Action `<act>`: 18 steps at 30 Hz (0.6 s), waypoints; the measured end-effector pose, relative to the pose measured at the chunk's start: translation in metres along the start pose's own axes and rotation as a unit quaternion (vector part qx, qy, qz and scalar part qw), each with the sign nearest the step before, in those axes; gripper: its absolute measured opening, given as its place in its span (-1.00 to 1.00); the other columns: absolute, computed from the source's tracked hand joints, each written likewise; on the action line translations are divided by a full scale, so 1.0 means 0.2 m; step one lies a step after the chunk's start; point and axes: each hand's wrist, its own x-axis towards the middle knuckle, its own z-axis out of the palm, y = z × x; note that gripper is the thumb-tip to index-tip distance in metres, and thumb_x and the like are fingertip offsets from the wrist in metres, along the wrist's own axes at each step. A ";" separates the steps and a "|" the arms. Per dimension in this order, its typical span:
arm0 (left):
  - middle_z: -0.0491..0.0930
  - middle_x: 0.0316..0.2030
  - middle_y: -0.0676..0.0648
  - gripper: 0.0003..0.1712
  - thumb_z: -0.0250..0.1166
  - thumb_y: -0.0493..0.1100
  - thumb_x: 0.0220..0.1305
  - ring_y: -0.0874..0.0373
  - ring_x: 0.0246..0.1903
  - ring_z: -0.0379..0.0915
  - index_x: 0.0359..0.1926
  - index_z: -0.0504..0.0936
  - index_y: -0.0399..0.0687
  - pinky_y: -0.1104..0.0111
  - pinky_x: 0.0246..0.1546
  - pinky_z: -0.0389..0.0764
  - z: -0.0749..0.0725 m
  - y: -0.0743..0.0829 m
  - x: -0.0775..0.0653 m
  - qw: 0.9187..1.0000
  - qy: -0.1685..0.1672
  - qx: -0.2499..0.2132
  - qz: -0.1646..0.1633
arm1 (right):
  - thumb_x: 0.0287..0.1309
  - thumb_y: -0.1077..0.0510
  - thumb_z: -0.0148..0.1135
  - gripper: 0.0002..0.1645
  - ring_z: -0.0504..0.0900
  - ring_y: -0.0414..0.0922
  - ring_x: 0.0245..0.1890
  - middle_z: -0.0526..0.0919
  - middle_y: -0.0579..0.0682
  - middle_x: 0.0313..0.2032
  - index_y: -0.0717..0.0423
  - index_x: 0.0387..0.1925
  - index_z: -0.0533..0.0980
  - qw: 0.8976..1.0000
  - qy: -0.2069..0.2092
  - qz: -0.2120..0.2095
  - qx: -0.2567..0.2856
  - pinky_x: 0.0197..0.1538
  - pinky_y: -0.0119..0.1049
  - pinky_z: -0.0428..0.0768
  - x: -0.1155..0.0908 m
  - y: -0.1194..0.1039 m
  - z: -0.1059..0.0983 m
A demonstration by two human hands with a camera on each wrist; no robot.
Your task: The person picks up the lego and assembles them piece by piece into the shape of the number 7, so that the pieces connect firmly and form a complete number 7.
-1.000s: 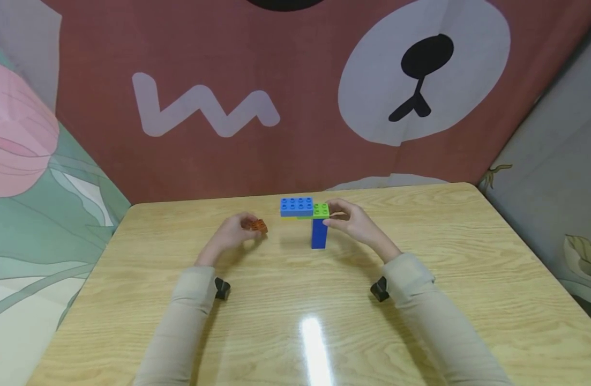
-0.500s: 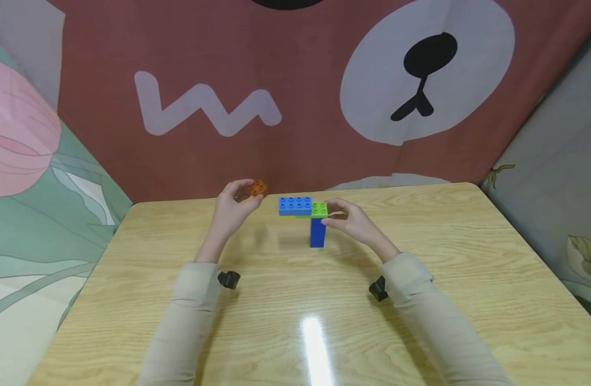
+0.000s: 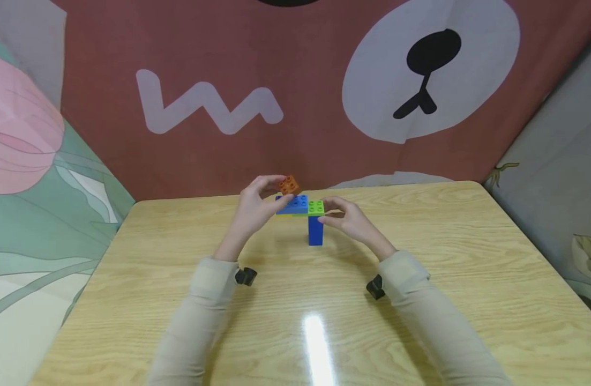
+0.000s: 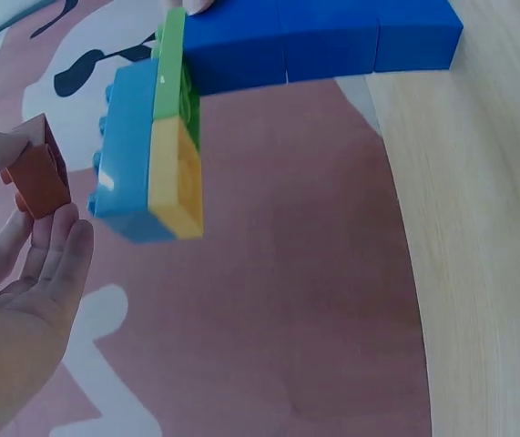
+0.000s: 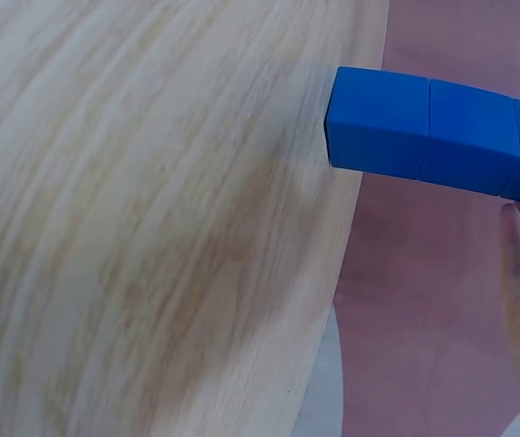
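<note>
My left hand [image 3: 252,213] pinches an orange toy building brick [image 3: 289,185] between thumb and fingers. The brick is tilted and stands apart from the studs of a light blue brick [image 4: 127,150] in the left wrist view. That blue brick sits on a yellow brick [image 4: 176,177] and beside a green brick [image 3: 316,207]. Beneath the green brick stands an upright column of dark blue bricks [image 3: 316,231], so the top juts out leftward. My right hand [image 3: 351,220] steadies this toy-brick structure, gripping it near the green brick; its fingertips are partly hidden.
The structure stands on a wooden table [image 3: 295,300], near its back edge. Behind it hangs a reddish-brown cloth [image 3: 203,161] with a cartoon print. Small black devices [image 3: 246,276] are worn at both wrists.
My left hand has lifted the orange brick from low over the table and carried it right, to above the light blue brick. The right hand keeps its hold on the structure.
</note>
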 end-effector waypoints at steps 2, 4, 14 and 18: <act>0.51 0.04 -0.12 -0.52 0.35 -0.14 0.20 0.02 0.07 0.50 0.14 0.53 -0.12 0.20 0.20 0.53 0.02 0.00 0.01 1.000 -0.010 0.003 0.003 | 0.24 0.20 0.21 -0.49 0.49 0.13 0.14 0.50 0.25 0.10 0.28 0.19 0.37 1.000 0.001 0.000 0.001 0.23 -0.03 0.53 0.00 0.00 0.00; 0.51 0.04 -0.12 -0.52 0.35 -0.12 0.20 0.02 0.07 0.50 0.15 0.53 -0.10 0.18 0.20 0.53 0.04 0.00 0.02 1.000 -0.019 0.008 0.008 | 0.24 0.20 0.21 -0.48 0.48 0.14 0.15 0.50 0.26 0.11 0.28 0.20 0.36 1.000 0.001 -0.003 0.000 0.24 -0.02 0.51 0.00 0.00 0.00; 0.52 0.00 -0.13 -0.54 0.35 -0.16 0.20 0.02 0.04 0.55 0.13 0.56 -0.10 0.25 0.12 0.59 0.12 0.00 0.04 0.997 -0.051 0.038 0.042 | 0.26 0.16 0.20 -0.48 0.46 0.15 0.17 0.48 0.25 0.14 0.24 0.21 0.36 1.000 -0.005 -0.002 0.000 0.27 0.01 0.48 0.00 0.00 0.00; 0.52 0.00 -0.14 -0.53 0.36 -0.19 0.18 0.02 0.02 0.56 0.13 0.56 -0.13 0.27 0.09 0.61 0.13 0.00 0.04 0.996 -0.056 0.045 0.049 | 0.27 0.14 0.19 -0.49 0.47 0.12 0.16 0.48 0.23 0.14 0.23 0.20 0.37 1.000 -0.008 -0.006 0.001 0.26 0.00 0.49 0.00 0.01 -0.01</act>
